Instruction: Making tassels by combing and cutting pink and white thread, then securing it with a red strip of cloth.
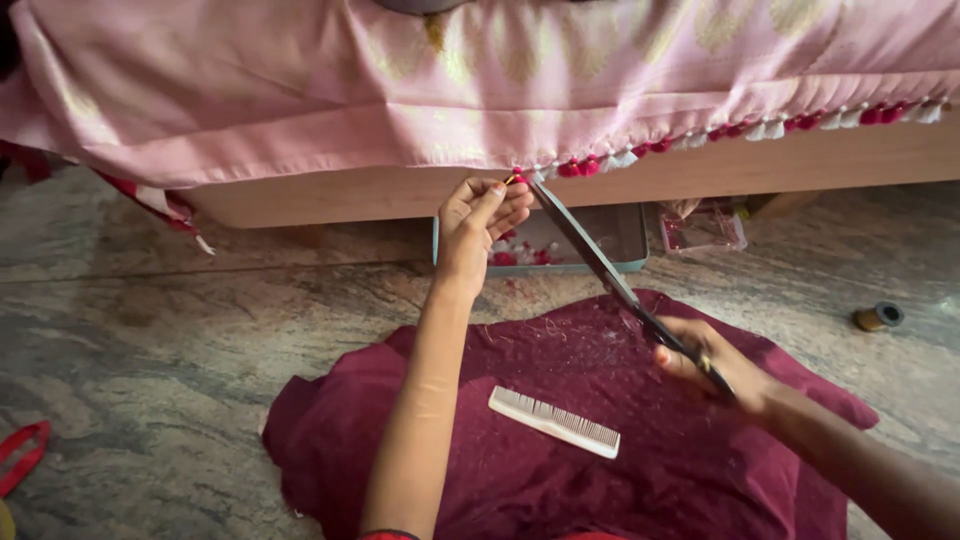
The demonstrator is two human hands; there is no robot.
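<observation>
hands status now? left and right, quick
Left hand: closed, pinching a tassel on the pink cloth's edge.
Right hand: closed on the scissors, blades at the tassel.

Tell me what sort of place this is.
Likely a home room used for hand tailoring: pink fabric with tassels draped over a wooden bed frame, trimmed on a stone floor.

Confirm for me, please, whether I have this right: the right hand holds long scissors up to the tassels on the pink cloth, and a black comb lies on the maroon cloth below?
Not quite: the comb is white, not black, as the head view shows. The rest stands: the right hand holds the long scissors up to the tassels on the pink cloth, and the comb lies on the maroon cloth.
</observation>
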